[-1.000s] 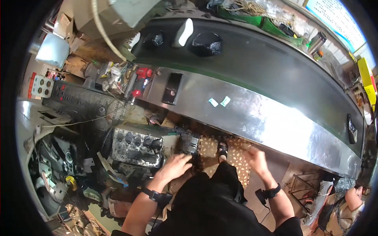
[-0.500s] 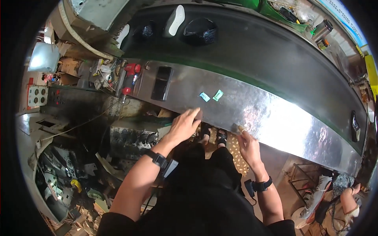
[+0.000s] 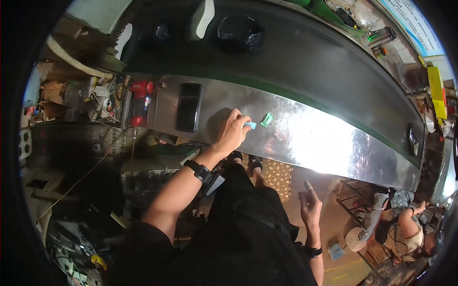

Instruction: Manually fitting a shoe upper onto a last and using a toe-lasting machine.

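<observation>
My left hand (image 3: pixel 233 131) reaches over the shiny metal ledge (image 3: pixel 217 90), its thumb and fingers pinched on a small light-blue wrapped packet (image 3: pixel 250 125). Just right of that packet lies a similar green wrapped packet (image 3: pixel 267 119). A black smartphone (image 3: pixel 189 107) rests on the ledge to the left of my hand. My right hand (image 3: pixel 311 206) hangs below the ledge's near edge, away from the packets. Its index finger points forward, apart from the thumb, with a pale band or covering near the tip. I see nothing held in it.
Behind the ledge runs a wide dark belt (image 3: pixel 315 62), carrying a white shoe-shaped piece (image 3: pixel 204 20) and a black shiny piece (image 3: pixel 241 34). A red tool (image 3: pixel 141 89) sits at the ledge's left end. Another person (image 3: pixel 405 229) sits at lower right, near a metal frame (image 3: pixel 350 200).
My left hand has moved forward onto the ledge and taken hold of the blue packet. My right hand has drawn back from the ledge's edge, and its index finger has straightened. The view has shifted.
</observation>
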Action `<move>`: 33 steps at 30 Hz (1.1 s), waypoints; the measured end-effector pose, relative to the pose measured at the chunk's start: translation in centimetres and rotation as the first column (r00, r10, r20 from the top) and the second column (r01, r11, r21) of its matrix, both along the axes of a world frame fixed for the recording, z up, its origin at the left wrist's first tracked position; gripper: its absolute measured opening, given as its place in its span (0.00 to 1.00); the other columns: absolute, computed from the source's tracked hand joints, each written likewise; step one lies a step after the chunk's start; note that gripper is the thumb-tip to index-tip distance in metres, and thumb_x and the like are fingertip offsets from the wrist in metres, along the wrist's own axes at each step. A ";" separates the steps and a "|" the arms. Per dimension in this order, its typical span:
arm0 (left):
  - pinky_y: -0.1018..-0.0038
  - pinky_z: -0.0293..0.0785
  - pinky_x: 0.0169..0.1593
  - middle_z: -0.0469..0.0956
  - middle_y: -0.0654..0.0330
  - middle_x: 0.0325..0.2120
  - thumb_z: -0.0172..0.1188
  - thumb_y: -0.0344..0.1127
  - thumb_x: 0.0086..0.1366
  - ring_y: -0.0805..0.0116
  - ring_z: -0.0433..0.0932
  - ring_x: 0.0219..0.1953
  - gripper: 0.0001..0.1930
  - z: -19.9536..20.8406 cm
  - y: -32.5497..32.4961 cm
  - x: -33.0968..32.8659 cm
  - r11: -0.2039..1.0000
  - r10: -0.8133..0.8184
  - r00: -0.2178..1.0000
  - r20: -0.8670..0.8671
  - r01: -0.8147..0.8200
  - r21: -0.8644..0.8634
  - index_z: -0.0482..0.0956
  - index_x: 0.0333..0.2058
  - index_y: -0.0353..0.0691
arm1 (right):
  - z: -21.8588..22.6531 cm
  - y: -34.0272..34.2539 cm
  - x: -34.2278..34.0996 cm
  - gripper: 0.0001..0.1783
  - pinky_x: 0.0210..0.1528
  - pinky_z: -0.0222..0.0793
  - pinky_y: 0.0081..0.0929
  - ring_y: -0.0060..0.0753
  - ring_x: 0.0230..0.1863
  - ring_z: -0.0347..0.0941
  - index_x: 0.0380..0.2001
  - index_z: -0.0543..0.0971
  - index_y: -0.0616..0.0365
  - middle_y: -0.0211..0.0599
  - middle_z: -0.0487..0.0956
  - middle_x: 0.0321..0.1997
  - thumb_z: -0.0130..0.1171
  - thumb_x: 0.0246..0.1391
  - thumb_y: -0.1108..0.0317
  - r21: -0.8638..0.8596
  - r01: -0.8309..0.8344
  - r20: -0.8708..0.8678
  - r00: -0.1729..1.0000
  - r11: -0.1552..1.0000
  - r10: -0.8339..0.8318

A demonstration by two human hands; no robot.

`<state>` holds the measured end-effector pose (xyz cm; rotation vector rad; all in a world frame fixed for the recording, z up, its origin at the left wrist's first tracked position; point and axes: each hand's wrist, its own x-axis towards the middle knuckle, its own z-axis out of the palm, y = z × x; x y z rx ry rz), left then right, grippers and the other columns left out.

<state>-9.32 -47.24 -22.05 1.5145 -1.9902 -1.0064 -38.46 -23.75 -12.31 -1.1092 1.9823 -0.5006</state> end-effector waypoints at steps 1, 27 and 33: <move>0.60 0.75 0.44 0.72 0.51 0.43 0.69 0.29 0.60 0.50 0.77 0.41 0.14 -0.2 -0.2 0.0 1.000 0.000 0.998 -0.057 -0.001 -0.025 0.81 0.45 0.35 | 0.1 0.5 0.3 0.26 0.44 0.75 0.25 0.22 0.37 0.80 0.64 0.74 0.64 0.38 0.85 0.33 0.58 0.63 0.73 0.011 0.019 -0.011 1.000 1.000 -0.019; 0.66 0.78 0.41 0.85 0.49 0.33 0.73 0.36 0.56 0.60 0.85 0.36 0.13 3.9 -1.4 4.6 0.846 0.514 0.825 -0.235 -0.533 -0.022 0.84 0.36 0.33 | 1.9 -8.9 -3.9 0.29 0.44 0.77 0.28 0.28 0.35 0.81 0.67 0.72 0.61 0.44 0.86 0.35 0.50 0.63 0.80 -0.312 -0.069 0.110 0.988 0.948 0.108; 0.61 0.80 0.45 0.85 0.46 0.35 0.71 0.34 0.57 0.48 0.85 0.40 0.12 4.3 -2.5 20.1 0.555 0.823 0.567 0.017 -0.798 -0.237 0.86 0.39 0.36 | 2.3 -11.0 -3.0 0.28 0.45 0.78 0.29 0.28 0.36 0.81 0.66 0.73 0.61 0.43 0.86 0.34 0.51 0.63 0.80 -0.281 -0.139 0.115 0.977 0.950 0.178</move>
